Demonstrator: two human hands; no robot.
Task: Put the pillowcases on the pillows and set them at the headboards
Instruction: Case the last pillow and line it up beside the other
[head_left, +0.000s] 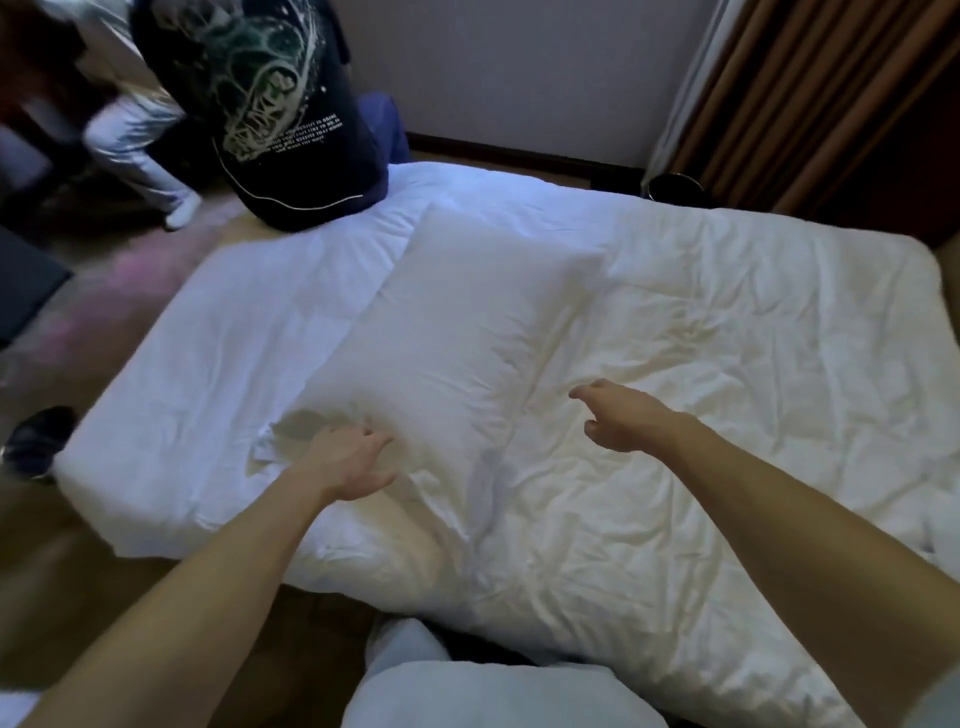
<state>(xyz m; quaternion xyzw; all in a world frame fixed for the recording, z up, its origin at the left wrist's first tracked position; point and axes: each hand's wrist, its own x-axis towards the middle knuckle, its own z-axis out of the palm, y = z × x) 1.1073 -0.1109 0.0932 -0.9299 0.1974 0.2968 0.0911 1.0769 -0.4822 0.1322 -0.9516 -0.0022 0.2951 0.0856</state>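
Observation:
A white pillow (457, 332) lies diagonally on the white bed (727, 364), its near end pointing toward me. My left hand (348, 460) rests at that near end with fingers spread, touching the loose fabric there. My right hand (618, 418) hovers just right of the pillow, fingers apart, holding nothing. Whether the pillow wears a pillowcase is hard to tell; loose white cloth (275, 441) bunches at its near left corner.
Another person in a dark printed shirt (270, 104) bends over the bed's far left corner. Brown curtains (831, 93) hang at the back right, with a dark bin (670, 189) below. More white bedding (467, 686) sits at the bottom edge. A dark shoe (36, 441) is on the floor at left.

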